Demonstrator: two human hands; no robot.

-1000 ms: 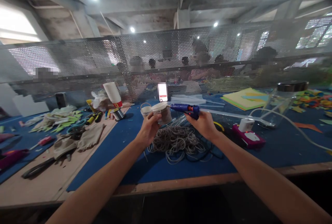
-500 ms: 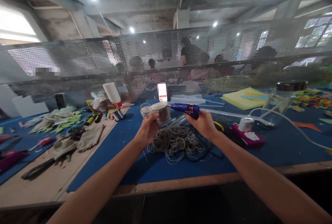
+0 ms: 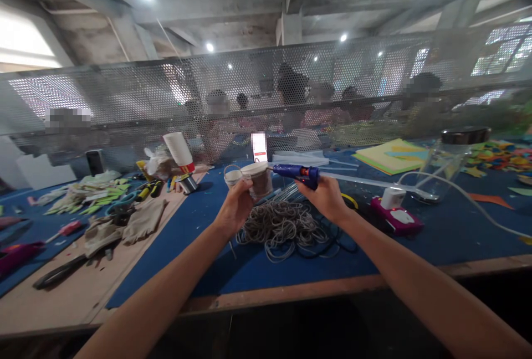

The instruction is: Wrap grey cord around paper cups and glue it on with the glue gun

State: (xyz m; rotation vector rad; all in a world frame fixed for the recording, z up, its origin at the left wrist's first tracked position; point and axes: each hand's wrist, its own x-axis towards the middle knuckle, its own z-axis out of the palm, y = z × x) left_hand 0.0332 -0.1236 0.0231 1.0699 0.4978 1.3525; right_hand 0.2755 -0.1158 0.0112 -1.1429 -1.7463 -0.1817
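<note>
A small cup (image 3: 261, 183) with a pale rim is in my left hand (image 3: 236, 205), its fingers closed round the near side. Just left of it shows a smaller white cup with a looped handle (image 3: 233, 175); whether that one is held or stands behind my fingers, I cannot tell. My right hand (image 3: 327, 199) grips a blue hot glue gun (image 3: 286, 170), whose nozzle meets the cup's rim or comes very close to it. A long clear glue stick (image 3: 361, 181) sticks out of the gun's back. Below both hands lies a tangled heap of grey cord (image 3: 286, 226).
Left are stacked paper cups (image 3: 178, 148), gloves (image 3: 145, 220) and scissors (image 3: 120, 204). A lit phone (image 3: 259, 147) stands behind the cup. On the right are a purple power strip (image 3: 399, 221), a glass jar (image 3: 449, 165) and coloured sheets (image 3: 386, 158). A perforated screen (image 3: 249, 82) runs behind.
Both hands, the cup and the glue gun hold nearly the same pose. The whole view has shifted very slightly. Behind the screen, a person has moved a little.
</note>
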